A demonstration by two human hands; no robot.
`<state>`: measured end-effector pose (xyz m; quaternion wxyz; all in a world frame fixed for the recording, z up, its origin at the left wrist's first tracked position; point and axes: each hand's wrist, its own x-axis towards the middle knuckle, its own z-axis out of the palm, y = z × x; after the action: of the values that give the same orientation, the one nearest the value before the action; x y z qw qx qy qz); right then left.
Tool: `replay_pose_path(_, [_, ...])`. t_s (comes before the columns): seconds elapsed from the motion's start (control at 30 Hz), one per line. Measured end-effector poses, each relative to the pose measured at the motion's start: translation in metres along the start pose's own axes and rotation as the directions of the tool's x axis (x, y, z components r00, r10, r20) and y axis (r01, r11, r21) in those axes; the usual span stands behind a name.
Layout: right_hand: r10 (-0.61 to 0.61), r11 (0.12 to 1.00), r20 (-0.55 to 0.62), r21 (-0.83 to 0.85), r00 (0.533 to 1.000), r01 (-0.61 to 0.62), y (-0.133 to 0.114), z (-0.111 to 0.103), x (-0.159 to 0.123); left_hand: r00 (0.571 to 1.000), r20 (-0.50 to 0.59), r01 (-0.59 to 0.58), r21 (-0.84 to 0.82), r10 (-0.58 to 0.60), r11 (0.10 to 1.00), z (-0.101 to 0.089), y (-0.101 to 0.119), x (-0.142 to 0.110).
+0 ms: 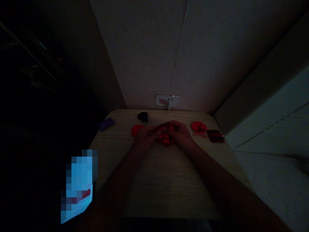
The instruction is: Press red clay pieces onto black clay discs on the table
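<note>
Near the back of the small wooden table, both hands are closed around a red piece with a dark grid pattern (166,140); dim light hides its exact kind. My left hand (146,137) grips its left side, with the thumb on top. On the other side, my right hand (180,132) curls over the right edge and pinches it. Partly behind the left hand lies a plain red rounded piece (136,129). To the right rest a round red piece with dark marks (199,127) and a flat dark-red striped piece (215,136).
A crumpled black item (143,116) sits at the back of the tabletop (166,180), and a purple packet (106,124) at its left edge. A wall socket with a plug (167,100) is behind. A lit, pixelated screen (80,180) glows at lower left.
</note>
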<state>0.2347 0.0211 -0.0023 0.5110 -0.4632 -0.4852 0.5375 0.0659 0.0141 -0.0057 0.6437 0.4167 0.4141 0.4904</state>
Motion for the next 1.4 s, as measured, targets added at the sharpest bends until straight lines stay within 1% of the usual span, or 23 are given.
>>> replay_pose_path(0.07, [-0.019,0.999,0.020,-0.033,1.000,0.019,-0.0004,0.0002,-0.0002,1.000,0.014,-0.012,0.038,0.012,0.999,0.0000,0.0000,-0.0003])
replay_pose_path(0.13, [-0.029,0.999,0.037,-0.041,0.999,0.030,0.0000,0.0003,-0.0002,1.000,0.016,-0.012,0.034,0.011,0.999,0.0002,-0.0001,-0.0003])
replay_pose_path(0.23, [-0.034,0.999,-0.026,0.026,0.999,0.034,0.0017,0.0003,0.0007,0.999,0.027,0.018,-0.014,-0.017,1.000,0.0010,-0.0003,-0.0003])
replay_pose_path(0.3, [-0.027,0.998,-0.068,0.058,0.997,0.031,0.0022,-0.0001,0.0014,0.998,0.038,0.045,-0.005,-0.045,0.999,0.0014,0.0001,-0.0006])
replay_pose_path(0.4, [-0.029,0.999,-0.035,0.028,0.999,0.030,0.0013,-0.0018,0.0022,0.999,0.030,0.032,0.089,-0.035,0.996,0.0012,0.0014,-0.0015])
replay_pose_path(0.53, [-0.077,0.992,0.004,-0.100,0.997,0.077,0.0000,-0.0041,0.0024,0.999,0.031,-0.037,0.227,0.031,0.973,0.0008,0.0020,-0.0020])
replay_pose_path(0.6, [-0.052,0.994,0.002,-0.101,0.999,0.052,0.0003,-0.0041,0.0022,0.998,0.044,-0.045,0.248,0.035,0.968,0.0008,0.0012,-0.0017])
replay_pose_path(0.73, [0.020,1.000,0.014,0.010,1.000,-0.020,0.0014,-0.0025,0.0016,0.998,0.050,-0.043,0.209,0.033,0.977,0.0010,-0.0006,-0.0011])
replay_pose_path(0.8, [0.030,0.999,0.005,0.022,1.000,-0.030,0.0017,-0.0018,0.0015,0.998,0.054,-0.037,0.174,0.028,0.984,0.0016,-0.0005,-0.0013])
replay_pose_path(0.93, [0.014,0.999,0.007,0.029,1.000,-0.015,0.0024,-0.0020,0.0020,0.999,0.046,-0.009,0.110,0.004,0.994,0.0026,0.0005,-0.0016])
replay_pose_path(1.07, [0.031,0.999,0.036,0.043,0.999,-0.032,0.0015,-0.0018,0.0020,1.000,-0.019,0.017,0.061,-0.016,0.998,0.0002,-0.0019,0.0007])
replay_pose_path(1.13, [0.032,0.999,0.053,0.040,0.998,-0.034,0.0000,-0.0012,0.0015,0.999,-0.050,0.010,0.040,-0.008,0.999,-0.0012,-0.0036,0.0018])
replay_pose_path(1.23, [0.027,0.999,0.094,0.034,0.995,-0.030,-0.0015,-0.0010,0.0013,0.998,-0.062,-0.012,0.045,0.015,0.999,-0.0013,-0.0042,0.0021])
replay_pose_path(1.33, [0.009,0.998,0.078,0.062,0.997,-0.014,0.0002,-0.0026,0.0029,0.995,-0.097,-0.008,0.004,0.008,1.000,0.0000,-0.0033,0.0020])
replay_pose_path(1.4, [-0.008,0.997,0.062,0.081,0.998,0.003,0.0025,-0.0039,0.0044,0.995,-0.100,-0.008,-0.014,0.007,1.000,0.0001,-0.0029,0.0023])
